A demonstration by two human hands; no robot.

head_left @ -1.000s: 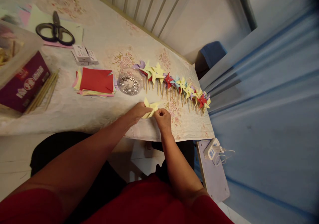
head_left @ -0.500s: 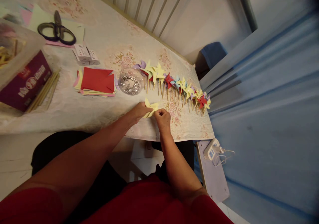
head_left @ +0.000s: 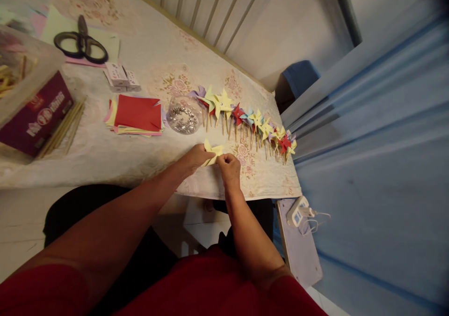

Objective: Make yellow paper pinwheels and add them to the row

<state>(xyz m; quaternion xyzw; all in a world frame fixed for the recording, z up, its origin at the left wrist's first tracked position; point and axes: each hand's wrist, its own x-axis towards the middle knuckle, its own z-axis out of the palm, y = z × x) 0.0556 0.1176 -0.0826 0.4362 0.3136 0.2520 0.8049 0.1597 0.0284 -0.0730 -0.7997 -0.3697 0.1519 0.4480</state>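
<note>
Near the table's front edge, my left hand [head_left: 197, 158] is closed on a yellow paper pinwheel [head_left: 212, 150], thumb on top. My right hand [head_left: 229, 166] pinches at the pinwheel's right side, its fingertips pressed together; whether they hold the paper alone or something small with it I cannot make out. Beyond my hands stands a shallow clear bowl of metal pins [head_left: 183, 118]. To its left lies a stack of cut paper squares, a red one [head_left: 137, 113] on top. A row of finished pinwheels on sticks [head_left: 257, 118] runs off to the right.
Black-handled scissors [head_left: 81, 44] rest on paper sheets at the back left, with small white boxes [head_left: 120, 76] close by. A plastic tub [head_left: 35, 114] and wooden sticks [head_left: 62, 128] stand at left. A power strip [head_left: 298, 211] sits on a stool beside the blue curtain [head_left: 368, 166].
Almost nothing differs. Both hands stay on the yellow pinwheel, with only a slight shift of the right fingers.
</note>
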